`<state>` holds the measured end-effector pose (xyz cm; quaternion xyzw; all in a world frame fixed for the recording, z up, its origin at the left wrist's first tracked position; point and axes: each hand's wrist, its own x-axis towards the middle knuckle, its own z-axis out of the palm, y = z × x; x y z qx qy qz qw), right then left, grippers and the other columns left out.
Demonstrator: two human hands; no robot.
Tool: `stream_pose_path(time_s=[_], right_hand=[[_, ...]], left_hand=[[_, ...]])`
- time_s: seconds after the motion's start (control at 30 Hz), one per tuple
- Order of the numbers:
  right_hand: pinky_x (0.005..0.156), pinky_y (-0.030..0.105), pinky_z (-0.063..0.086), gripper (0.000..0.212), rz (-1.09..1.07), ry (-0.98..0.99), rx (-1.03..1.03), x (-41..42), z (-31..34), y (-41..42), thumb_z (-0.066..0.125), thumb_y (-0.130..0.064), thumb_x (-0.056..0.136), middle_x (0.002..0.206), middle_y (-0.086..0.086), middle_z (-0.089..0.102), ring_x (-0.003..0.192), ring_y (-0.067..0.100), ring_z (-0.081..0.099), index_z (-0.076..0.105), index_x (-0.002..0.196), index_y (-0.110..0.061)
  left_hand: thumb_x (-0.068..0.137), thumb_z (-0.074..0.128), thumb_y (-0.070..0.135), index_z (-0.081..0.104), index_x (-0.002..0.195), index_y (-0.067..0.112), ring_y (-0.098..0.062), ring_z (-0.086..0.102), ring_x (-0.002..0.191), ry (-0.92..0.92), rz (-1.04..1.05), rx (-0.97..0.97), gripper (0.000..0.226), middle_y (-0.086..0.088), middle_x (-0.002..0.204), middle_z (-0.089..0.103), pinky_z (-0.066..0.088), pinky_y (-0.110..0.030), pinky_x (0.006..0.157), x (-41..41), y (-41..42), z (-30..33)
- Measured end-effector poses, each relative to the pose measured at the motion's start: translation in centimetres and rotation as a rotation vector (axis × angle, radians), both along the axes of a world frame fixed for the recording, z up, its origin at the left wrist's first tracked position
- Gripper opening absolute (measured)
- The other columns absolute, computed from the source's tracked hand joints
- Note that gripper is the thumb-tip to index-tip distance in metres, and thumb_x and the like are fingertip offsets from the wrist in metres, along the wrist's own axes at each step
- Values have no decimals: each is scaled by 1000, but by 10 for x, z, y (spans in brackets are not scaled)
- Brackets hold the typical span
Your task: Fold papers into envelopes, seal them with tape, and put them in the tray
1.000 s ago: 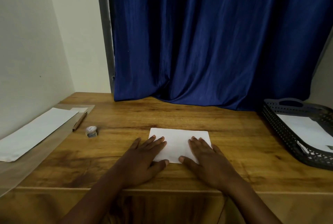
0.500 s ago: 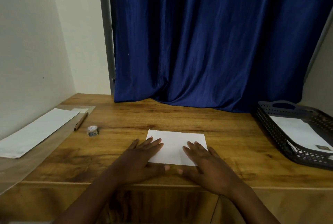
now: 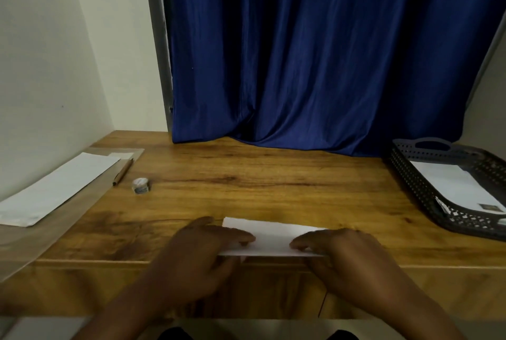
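Since the earlier frames you've dragged the folded paper [image 3: 273, 238] toward the near edge of the table [image 3: 260, 175], so it now sits low centre of the frame with its near edge at or just past the table lip. Its long axis runs left-right across the frame. Your left hand [image 3: 202, 254] grips its left end and your right hand [image 3: 339, 257] its right end, fingers curled over the top face; thumbs look tucked under the near edge, but blur stops me confirming. Both hands are on the sheet, neither nearer. Next fold likely goes across the short axis, near edge up and away from you, so keep both ends level. Tape roll [image 3: 141, 185] is at left, upper of the paper, closer to your left hand. Tray [image 3: 416, 175] is at the right edge, already holding an envelope [image 3: 449, 186], closer to your right hand.
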<state>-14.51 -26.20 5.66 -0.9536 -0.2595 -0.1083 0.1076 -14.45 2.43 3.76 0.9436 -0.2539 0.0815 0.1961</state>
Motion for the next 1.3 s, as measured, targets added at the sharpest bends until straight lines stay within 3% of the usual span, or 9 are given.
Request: stream_pose_path(time_s=[0.1, 0.17, 0.37, 0.6, 0.73, 0.83, 0.97, 1.13, 1.3], right_hand=[[80, 23, 54, 19, 35, 71, 186, -2, 34, -1, 65, -48, 90, 106, -40, 65, 96, -11, 63, 68, 108, -52], [76, 27, 56, 12, 52, 152, 340, 1, 52, -4, 72, -42, 86, 99, -34, 69, 89, -7, 65, 74, 98, -44], [82, 37, 61, 16, 118, 330, 554, 39, 88, -6, 83, -27, 79, 96, -15, 77, 87, 5, 73, 79, 95, -27], [84, 37, 59, 16, 1, 177, 225, 115, 47, 5, 71, -33, 89, 100, -23, 74, 90, -2, 67, 76, 103, -36], [88, 31, 56, 34, -30, -50, 55, 121, 26, 7, 57, -27, 95, 121, -24, 68, 106, 3, 65, 66, 123, -45], [94, 28, 53, 41, 4, -129, -9, 109, 9, 7, 51, -26, 97, 134, -23, 61, 118, 4, 60, 59, 133, -44], [110, 21, 30, 43, 39, -12, -9, 86, -13, 7, 40, -45, 103, 155, -20, 37, 142, 0, 35, 45, 146, -42], [125, 31, 8, 64, 47, 161, -67, 72, -39, 4, 28, -69, 98, 165, -15, 12, 151, 0, 6, 24, 155, -41], [125, 31, 1, 65, 35, 189, -70, 71, -52, 5, 21, -72, 96, 166, -15, 7, 151, 0, -1, 17, 155, -45]], left_hand=[[95, 64, 42, 69, 118, 48, 12, 62, 100, 61, 6, -239, 24, 39, 108, 66, 52, -14, 83, 0, 0, 34], [92, 70, 37, 71, 110, 46, 5, 66, 96, 90, 21, -357, 20, 32, 106, 69, 58, -22, 78, 2, 0, 54], [85, 73, 42, 70, 100, 40, 3, 70, 84, 182, 62, -447, 15, 27, 92, 73, 53, -14, 63, 32, 5, 84], [88, 77, 19, 77, 102, 32, -2, 72, 87, 137, 110, -386, 19, 18, 95, 77, 61, -36, 81, 95, 14, 49], [92, 67, 17, 75, 117, 34, 10, 63, 102, 37, 127, -230, 31, 28, 110, 70, 56, -30, 94, 104, 9, 31], [96, 59, 22, 70, 125, 39, 8, 60, 112, -10, 108, -90, 36, 26, 124, 67, 53, -27, 97, 96, 7, 22], [100, 51, 43, 57, 137, 46, -1, 60, 115, 11, 65, 90, 38, 23, 131, 64, 53, -33, 94, 79, 8, 6], [96, 43, 69, 27, 158, 36, -7, 25, 149, 98, 92, 225, 72, 15, 164, 27, 23, -30, 121, 61, 5, -13], [95, 27, 75, 11, 162, 30, -6, -6, 155, 29, 89, 287, 82, 9, 170, 3, -6, -39, 127, 59, -6, -23]])
